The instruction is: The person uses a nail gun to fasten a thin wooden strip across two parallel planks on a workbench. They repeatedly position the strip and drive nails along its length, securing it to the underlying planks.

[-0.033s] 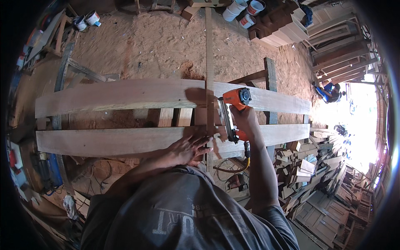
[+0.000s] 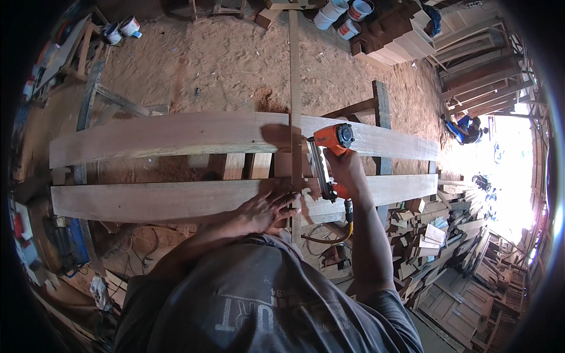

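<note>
My right hand [image 2: 348,172] is wrapped round the handle of an orange and black nail gun [image 2: 331,139]. The gun's nose points left, close to a long narrow wood strip [image 2: 295,76] that lies across two wide pale boards. The far board [image 2: 188,130] and the near board [image 2: 147,201] run left to right with a gap between them. On the near board rests my left hand [image 2: 263,213], fingers spread, their tips against the strip. A yellow air hose [image 2: 351,229] hangs from the gun's handle. Contact between nose and strip is hard to tell.
Wooden trestles [image 2: 382,117] carry the boards. Stacked timber [image 2: 394,47] and white buckets [image 2: 332,15] stand at the far side. Offcuts [image 2: 432,235] are heaped at right. Another person [image 2: 468,129] sits farther off by the bright opening.
</note>
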{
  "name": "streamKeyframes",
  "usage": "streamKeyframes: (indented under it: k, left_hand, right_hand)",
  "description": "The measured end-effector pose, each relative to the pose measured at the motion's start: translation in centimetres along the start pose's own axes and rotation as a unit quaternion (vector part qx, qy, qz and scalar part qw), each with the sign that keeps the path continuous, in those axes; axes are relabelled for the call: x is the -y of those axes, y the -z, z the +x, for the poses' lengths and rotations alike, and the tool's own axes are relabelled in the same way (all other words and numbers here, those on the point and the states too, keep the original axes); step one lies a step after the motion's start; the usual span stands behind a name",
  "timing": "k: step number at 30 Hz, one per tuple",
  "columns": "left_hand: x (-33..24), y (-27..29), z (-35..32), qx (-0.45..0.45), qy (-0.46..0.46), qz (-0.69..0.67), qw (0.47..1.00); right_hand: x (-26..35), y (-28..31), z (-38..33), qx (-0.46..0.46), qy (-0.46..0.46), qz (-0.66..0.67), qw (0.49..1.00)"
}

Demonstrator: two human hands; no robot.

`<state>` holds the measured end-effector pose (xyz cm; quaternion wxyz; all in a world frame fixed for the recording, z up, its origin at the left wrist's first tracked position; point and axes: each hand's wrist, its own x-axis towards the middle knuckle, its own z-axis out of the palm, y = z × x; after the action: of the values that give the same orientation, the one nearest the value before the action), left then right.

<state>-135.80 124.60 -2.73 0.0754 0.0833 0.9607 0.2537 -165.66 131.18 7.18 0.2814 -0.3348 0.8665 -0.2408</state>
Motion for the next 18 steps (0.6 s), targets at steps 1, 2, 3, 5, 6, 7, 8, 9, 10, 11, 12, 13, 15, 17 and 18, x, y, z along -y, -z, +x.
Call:
streamKeyframes:
  k: [1,2,3,5,6,7,8,9,10,11,12,13,15,17,18]
  left_hand:
    - [0.0,0.1,0.0,0.006,0.000,0.006,1.000]
    - [0.0,0.1,0.1,0.013,0.000,0.009,1.000]
    - [0.1,0.2,0.1,0.019,-0.001,0.012,1.000]
    - [0.0,0.7,0.2,0.032,-0.002,0.013,0.999]
    - [0.1,0.9,0.2,0.038,-0.002,0.012,0.999]
    - [0.1,0.7,0.2,0.040,-0.002,0.013,0.999]
    - [0.1,0.7,0.2,0.042,-0.002,0.014,0.999]
    - [0.1,0.4,0.3,0.041,-0.003,0.018,0.999]
    - [0.1,0.2,0.3,0.039,-0.004,0.016,0.999]
    - [0.2,0.0,0.2,0.037,-0.004,0.015,0.999]
    - [0.3,-0.2,0.2,0.034,-0.005,0.009,0.999]
    - [0.3,-0.2,0.1,0.032,-0.006,0.007,0.999]
    - [0.3,-0.2,0.1,0.029,-0.004,0.007,1.000]
    - [0.3,-0.4,0.0,0.020,-0.002,-0.016,1.000]
    - [0.3,-0.6,0.1,0.012,-0.003,-0.041,0.999]
  right_hand:
    - [0.3,-0.1,0.0,0.008,-0.018,0.000,1.000]
    - [0.6,-0.1,0.1,0.015,-0.037,0.000,0.999]
    - [0.9,0.0,0.1,0.020,-0.048,-0.004,0.999]
    - [1.2,0.1,0.0,0.022,-0.058,-0.007,0.998]
    - [1.1,0.2,0.0,0.021,-0.055,-0.007,0.998]
    - [1.0,0.2,0.1,0.020,-0.052,-0.008,0.998]
    - [0.9,0.2,0.2,0.018,-0.056,-0.011,0.998]
    - [0.8,0.2,0.3,0.015,-0.061,-0.013,0.998]
    - [0.9,0.1,0.4,0.015,-0.065,-0.015,0.998]
    - [1.1,0.0,0.4,0.016,-0.067,-0.021,0.997]
    - [1.4,0.1,0.4,0.017,-0.070,-0.027,0.997]
    - [1.7,0.2,0.3,0.017,-0.073,-0.032,0.997]
    - [1.9,0.2,0.3,0.019,-0.087,-0.045,0.995]
    - [1.4,0.1,0.5,0.009,-0.070,-0.057,0.996]
    - [0.5,-0.2,0.6,-0.002,-0.046,-0.062,0.997]
